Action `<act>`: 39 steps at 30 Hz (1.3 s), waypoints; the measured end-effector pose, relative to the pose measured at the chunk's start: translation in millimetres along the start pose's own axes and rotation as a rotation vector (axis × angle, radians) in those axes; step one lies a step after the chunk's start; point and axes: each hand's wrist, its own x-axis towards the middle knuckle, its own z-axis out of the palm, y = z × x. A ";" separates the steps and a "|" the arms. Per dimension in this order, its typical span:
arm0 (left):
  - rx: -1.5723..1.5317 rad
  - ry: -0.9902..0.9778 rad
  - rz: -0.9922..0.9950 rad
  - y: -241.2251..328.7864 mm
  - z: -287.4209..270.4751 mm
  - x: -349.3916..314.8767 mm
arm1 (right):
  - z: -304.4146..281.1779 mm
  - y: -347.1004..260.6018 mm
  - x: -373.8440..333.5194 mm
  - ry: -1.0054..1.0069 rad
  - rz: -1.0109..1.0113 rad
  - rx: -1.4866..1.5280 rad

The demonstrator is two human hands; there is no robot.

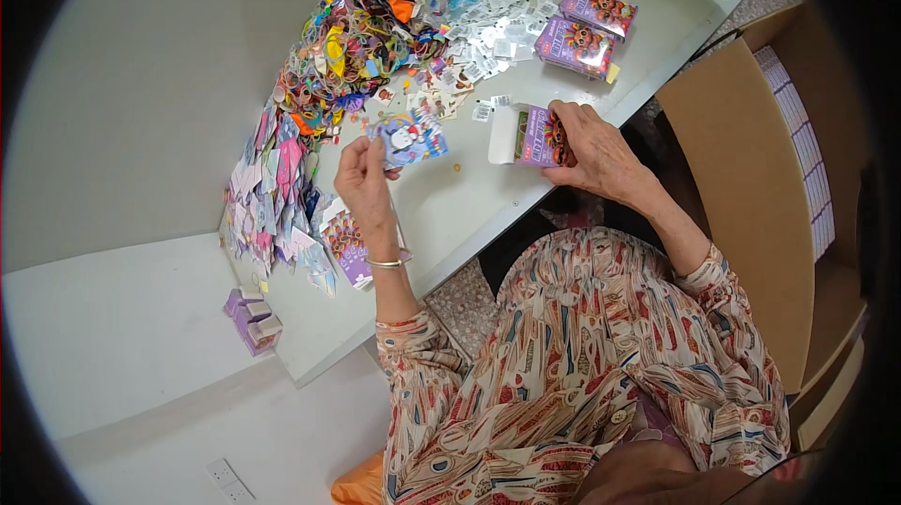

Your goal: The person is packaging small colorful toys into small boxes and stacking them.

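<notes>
My left hand [364, 176] pinches a small blue picture packet [416, 137] with a cartoon figure on it, held above the table. To the right, my right hand [601, 153] grips a purple printed carton [538, 136]. The carton lies on its side near the table's front edge, its open end and white flap turned toward the packet. A gap separates the packet from the carton. Beneath my left wrist, more purple cartons [347, 247] lie flat on the table, partly covered by my arm.
A heap of colourful small items [347, 54] runs along the wall, with a pile of shiny pastel pieces [267, 186] nearer me. Small white labels [497, 31] and two filled purple boxes [577, 45] lie farther back. A large cardboard box [751, 176] stands at the right, holding stacked cartons.
</notes>
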 end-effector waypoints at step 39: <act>0.823 -0.179 0.339 -95.4 -38.1 92.2 | 13.5 -22.3 2.0 0.048 0.022 -0.086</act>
